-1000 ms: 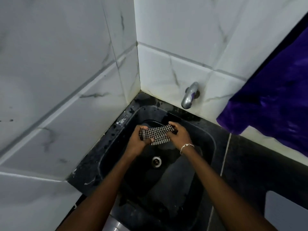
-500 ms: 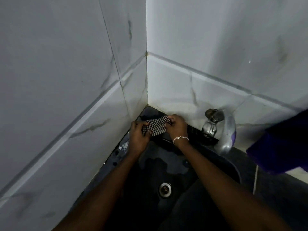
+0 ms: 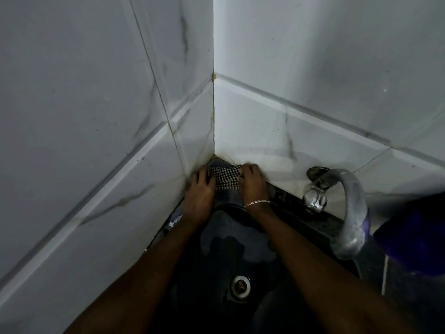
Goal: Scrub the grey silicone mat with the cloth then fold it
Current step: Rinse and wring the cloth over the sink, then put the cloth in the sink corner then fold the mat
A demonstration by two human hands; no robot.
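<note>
White marbled wall tiles (image 3: 96,116), black sink (image 3: 325,224), steel drain (image 3: 240,284), curved metal tap (image 3: 349,213), purple fabric (image 3: 414,237) at right

We see through a single wide-angle camera worn on the head. It faces forward and steeply down into the corner where two white tiled walls (image 3: 72,116) meet, close above the black sink (image 3: 240,242). The arms reach in from the bottom edge. The tap (image 3: 349,213) is at the right and the drain (image 3: 240,285) is low in the centre.

Cloth (image 3: 225,178) ends hidden under fingers (image 3: 251,171), seemingly motion-blurred.
</note>
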